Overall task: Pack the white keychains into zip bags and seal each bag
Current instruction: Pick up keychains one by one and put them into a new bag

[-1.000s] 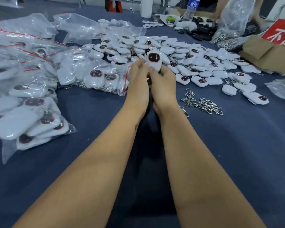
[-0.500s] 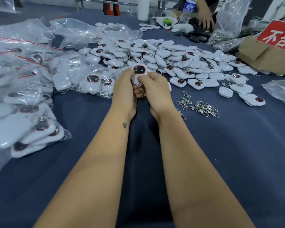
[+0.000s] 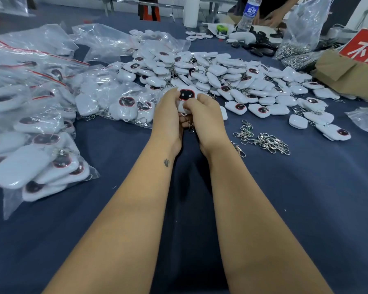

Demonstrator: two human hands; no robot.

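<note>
White keychain (image 3: 187,96) pinched between both hands, left hand (image 3: 168,115) and right hand (image 3: 206,117) curled on it, just in front of the loose keychain pile (image 3: 221,75). Metal clip (image 3: 191,126) dangles below; risk it snags or slips off while fumbling, none bagged yet.

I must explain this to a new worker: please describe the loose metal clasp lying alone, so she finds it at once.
Start at the dark blue table, just right of the right hand. Beside that wrist lies a heap of metal clasps. The single clasp lies apart from the heap, nearest the forearm.
</note>
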